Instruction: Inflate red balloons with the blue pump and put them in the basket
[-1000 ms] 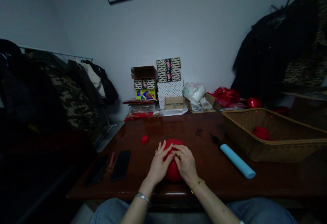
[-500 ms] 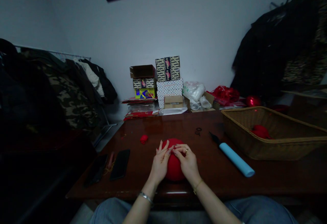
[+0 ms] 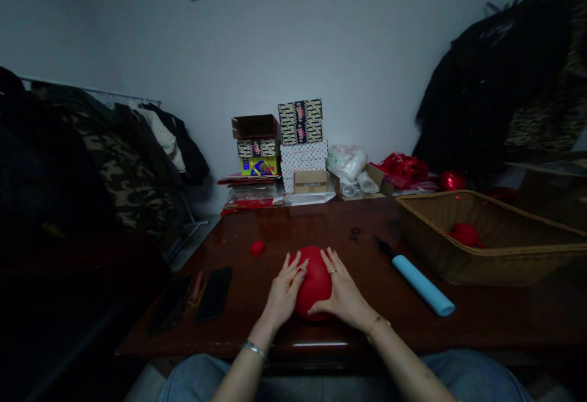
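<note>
A round red balloon [image 3: 313, 289] rests on the table near its front edge, between my two hands. My left hand [image 3: 283, 292] lies against its left side, the fingers reaching over the upper part with thumb and forefinger close together. Along its right side my right hand [image 3: 342, 292] is spread, thumb low on the front and fingers up toward the top. Whether the left fingertips pinch the balloon's neck, I cannot make out. A light-blue hand pump [image 3: 422, 284] with a black nozzle lies to the right.
Scissors [image 3: 354, 234] and a small red balloon [image 3: 257, 248] lie on the dark table [image 3: 293, 225]. A phone [image 3: 213, 294] is at the left. On the right stands a wicker basket [image 3: 490, 266] with something red inside. Stacked boxes [image 3: 302, 157] stand against the wall.
My right hand has left its pinch near the left fingertips and spread over the balloon's right side. My left hand stays at the balloon with its fingers slightly shifted.
</note>
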### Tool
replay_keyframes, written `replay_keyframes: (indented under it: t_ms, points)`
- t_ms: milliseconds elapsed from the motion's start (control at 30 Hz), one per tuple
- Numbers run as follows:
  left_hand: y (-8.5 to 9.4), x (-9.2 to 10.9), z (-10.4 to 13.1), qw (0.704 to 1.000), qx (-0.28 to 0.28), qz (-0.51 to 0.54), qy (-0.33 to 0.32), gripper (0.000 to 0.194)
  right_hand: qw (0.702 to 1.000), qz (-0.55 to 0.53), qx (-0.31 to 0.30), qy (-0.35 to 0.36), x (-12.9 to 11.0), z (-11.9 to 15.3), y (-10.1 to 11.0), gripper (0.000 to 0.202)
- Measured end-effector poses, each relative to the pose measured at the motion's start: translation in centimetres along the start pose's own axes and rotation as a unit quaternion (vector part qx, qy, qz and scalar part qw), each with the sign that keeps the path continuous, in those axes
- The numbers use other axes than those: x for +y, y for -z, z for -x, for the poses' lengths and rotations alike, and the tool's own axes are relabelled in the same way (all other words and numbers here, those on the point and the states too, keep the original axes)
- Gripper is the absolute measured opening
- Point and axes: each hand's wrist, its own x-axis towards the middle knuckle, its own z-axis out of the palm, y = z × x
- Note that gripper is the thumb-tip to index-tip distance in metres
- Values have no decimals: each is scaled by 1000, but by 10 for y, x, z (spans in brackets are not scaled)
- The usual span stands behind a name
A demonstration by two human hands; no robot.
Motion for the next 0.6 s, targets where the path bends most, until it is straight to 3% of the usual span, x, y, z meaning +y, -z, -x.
replay_keyframes:
  t_ms: [67,267,600]
  points:
    - [-1,-1,1,999,-4,-42,-18,40,998,54,-28,4,2,1,-1,133]
    - [-5,-2,4,979,-18,-186,-76,40,994,103,-20,22,3,1,-2,124]
    - [-9,3,7,962,-5,-246,-116,44,991,122,-32,42,3,6,0,139]
